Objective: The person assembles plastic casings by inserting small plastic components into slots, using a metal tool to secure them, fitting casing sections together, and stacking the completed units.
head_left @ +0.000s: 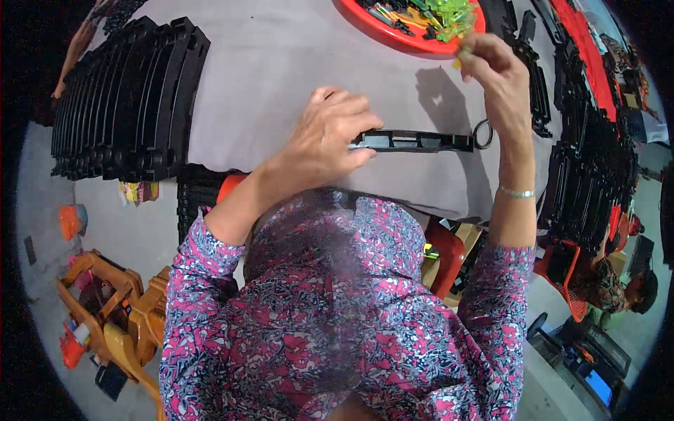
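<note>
My left hand (335, 130) is closed round the left end of a long black plastic part (421, 142), which lies across the grey cloth in front of me. A black ring (483, 133) sits at the part's right end. My right hand (497, 70) is raised beside the near right rim of a red tray (421, 46). Its thumb and forefinger pinch a small yellow-green plastic piece (458, 63), mostly hidden by the fingers. Inside the tray lie bright green-yellow pieces (449, 15), with black and orange ones next to them.
A row of stacked black plastic parts (130, 102) stands on the table's left. More black parts (579, 175) are piled along the right edge. Below, an orange-brown wooden chair (116, 316) stands at left. Another person (618, 284) is at the far right.
</note>
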Motion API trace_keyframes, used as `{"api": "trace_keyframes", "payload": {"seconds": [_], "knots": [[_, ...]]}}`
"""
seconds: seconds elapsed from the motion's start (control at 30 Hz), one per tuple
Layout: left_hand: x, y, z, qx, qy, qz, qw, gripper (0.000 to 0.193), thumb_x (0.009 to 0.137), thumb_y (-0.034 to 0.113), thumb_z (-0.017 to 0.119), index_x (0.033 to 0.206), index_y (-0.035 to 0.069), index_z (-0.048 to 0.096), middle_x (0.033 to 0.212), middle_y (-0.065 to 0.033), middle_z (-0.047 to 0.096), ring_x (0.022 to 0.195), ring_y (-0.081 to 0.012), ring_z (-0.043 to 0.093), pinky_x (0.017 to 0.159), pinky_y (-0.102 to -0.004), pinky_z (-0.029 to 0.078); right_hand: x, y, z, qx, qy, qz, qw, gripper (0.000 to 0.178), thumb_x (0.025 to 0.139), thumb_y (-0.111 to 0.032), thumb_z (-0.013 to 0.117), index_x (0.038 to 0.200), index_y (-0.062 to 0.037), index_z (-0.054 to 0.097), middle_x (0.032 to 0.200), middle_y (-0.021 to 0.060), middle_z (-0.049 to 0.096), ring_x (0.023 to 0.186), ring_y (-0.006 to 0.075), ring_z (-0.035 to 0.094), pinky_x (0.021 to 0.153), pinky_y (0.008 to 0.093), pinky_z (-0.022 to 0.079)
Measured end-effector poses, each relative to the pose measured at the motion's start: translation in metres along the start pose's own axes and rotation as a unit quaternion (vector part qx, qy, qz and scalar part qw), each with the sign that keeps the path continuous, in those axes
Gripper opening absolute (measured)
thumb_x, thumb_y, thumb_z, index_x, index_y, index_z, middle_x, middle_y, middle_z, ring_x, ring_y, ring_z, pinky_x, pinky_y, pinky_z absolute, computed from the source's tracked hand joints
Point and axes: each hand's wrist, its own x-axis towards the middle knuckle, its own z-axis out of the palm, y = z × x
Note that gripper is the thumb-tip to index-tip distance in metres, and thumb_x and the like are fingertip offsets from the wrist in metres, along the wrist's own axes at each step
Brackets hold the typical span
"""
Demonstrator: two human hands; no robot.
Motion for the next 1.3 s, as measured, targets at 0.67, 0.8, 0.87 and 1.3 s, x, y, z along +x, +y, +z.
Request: {"api": "trace_keyframes", "payload": {"seconds": [0.67, 0.8, 0.87, 1.3], "knots": [[0.023, 0.029, -0.002, 0.043, -0.063, 0.006, 0.997, 0.031, 0.069, 0.007, 0.072, 0.098, 0.001, 0.063, 0.089, -0.0138, 0.055, 0.088, -0.0349, 0.054, 0.075, -0.0435, 0.046, -0.099, -0.017, 0.036, -0.223, -0.012, -0.08, 0.971, 0.012, 0.077, -0.011, 0.066, 0.084, -0.0019, 0.063, 0.079, 0.015, 0.059, 0.078, 0.0346, 0.059, 0.07, 0.0433, 0.049], [0.026, 0.032, -0.01, 0.039, -0.077, -0.014, 0.996, 0.027, 0.068, 0.004, 0.07, 0.093, 0.002, 0.062, 0.086, -0.0131, 0.053, 0.085, -0.0341, 0.053, 0.075, -0.0445, 0.044, -0.101, -0.024, 0.035, -0.255, -0.05, -0.042, 0.965, 0.013, 0.077, -0.011, 0.062, 0.087, -0.002, 0.064, 0.079, 0.0167, 0.058, 0.078, 0.0375, 0.06, 0.069, 0.0466, 0.049], [0.024, 0.033, -0.015, 0.034, -0.082, -0.013, 0.996, 0.031, 0.067, 0.005, 0.07, 0.096, 0.0, 0.061, 0.087, -0.0145, 0.052, 0.085, -0.0351, 0.052, 0.075, -0.045, 0.043, -0.104, -0.023, 0.039, -0.287, -0.067, -0.036, 0.955, 0.016, 0.077, -0.012, 0.063, 0.091, -0.0036, 0.065, 0.08, 0.017, 0.059, 0.075, 0.0389, 0.06, 0.067, 0.0476, 0.049], [0.028, 0.033, -0.015, 0.013, -0.14, -0.045, 0.989, 0.038, 0.068, 0.005, 0.07, 0.105, 0.002, 0.063, 0.091, -0.0137, 0.051, 0.092, -0.0332, 0.052, 0.081, -0.0443, 0.043, -0.101, -0.032, 0.043, -0.29, -0.067, -0.041, 0.954, 0.012, 0.077, -0.008, 0.062, 0.087, -0.0024, 0.064, 0.079, 0.016, 0.059, 0.081, 0.0369, 0.061, 0.07, 0.0473, 0.05]]}}
